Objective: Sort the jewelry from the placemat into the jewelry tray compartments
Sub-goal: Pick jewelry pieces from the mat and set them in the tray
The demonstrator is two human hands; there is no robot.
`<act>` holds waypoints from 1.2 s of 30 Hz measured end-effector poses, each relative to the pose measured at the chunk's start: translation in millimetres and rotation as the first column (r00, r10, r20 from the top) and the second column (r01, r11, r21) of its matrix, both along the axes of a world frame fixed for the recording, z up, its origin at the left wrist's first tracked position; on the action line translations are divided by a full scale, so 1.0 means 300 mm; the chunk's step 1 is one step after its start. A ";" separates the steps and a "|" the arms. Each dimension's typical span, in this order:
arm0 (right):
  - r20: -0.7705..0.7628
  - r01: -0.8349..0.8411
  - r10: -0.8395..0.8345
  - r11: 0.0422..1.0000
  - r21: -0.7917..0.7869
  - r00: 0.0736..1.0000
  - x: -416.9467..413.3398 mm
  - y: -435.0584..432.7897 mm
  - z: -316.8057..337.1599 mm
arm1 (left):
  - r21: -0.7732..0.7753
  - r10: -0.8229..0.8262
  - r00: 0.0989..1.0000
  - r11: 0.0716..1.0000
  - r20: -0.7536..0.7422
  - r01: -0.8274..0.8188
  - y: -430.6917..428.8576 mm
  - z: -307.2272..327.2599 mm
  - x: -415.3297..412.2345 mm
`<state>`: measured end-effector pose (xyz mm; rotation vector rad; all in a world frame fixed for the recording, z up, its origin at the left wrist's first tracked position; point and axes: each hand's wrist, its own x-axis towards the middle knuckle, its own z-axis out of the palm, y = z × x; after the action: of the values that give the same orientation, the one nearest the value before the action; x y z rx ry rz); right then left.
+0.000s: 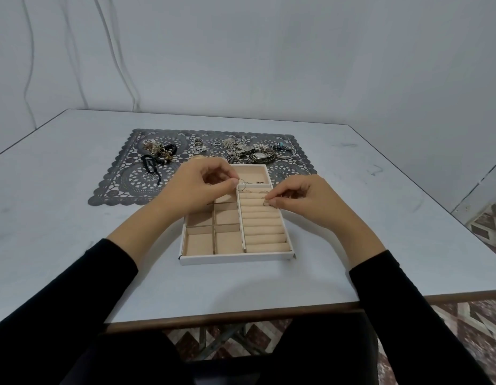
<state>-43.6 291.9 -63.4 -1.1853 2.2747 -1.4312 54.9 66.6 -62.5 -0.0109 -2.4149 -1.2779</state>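
Head view, left hand [202, 184]: the thumb and forefinger pinch a thin wire hoop [240, 185]. The grip is closed on it just above the divider at the tray's far end.
Head view, right hand [299, 198]: the fingertips grasp a small ring [267, 203] low over the upper ring rolls [265, 232]. Whether the ring already touches the padding cannot be told.
Jewelry tray [235, 259]: it has a white outer wall and a beige, velvety lining. Square compartments lie on the left, padded ridged rolls on the right, and one wide compartment across the far end holds a few small pieces.
Placemat [147, 179]: dark grey, cut like lace, with a scalloped edge. The tray's far end lies over its near edge.
Jewelry heap [249, 152]: tangled metal chains, rings, beads and a watch-like piece lie along the mat's far side. A black cord [152, 165] trails on the left.
Tabletop [352, 190]: pale, smooth and faintly scuffed.
Step in hand, as judged: seating the small ring in a slit between two rolls, with the hoop waiting its turn.
Doing it well: turn the ring edge-on to the slit and press it straight down until the padding holds it. Let go only then. The soft rolls should give and grip.
Caution: thin wire bends easily, so keep the pinch on the hoop light and clear of the divider.
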 end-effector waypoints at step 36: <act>0.074 -0.028 0.027 1.000 0.014 0.997 -0.029 -0.026 -0.008 | -0.011 0.014 1.000 1.000 -0.007 -0.014 0.008 0.003 0.003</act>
<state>-52.3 284.0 -65.9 -1.1353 2.2077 -1.4212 55.9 69.0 -61.5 -0.0011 -2.4123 -1.2563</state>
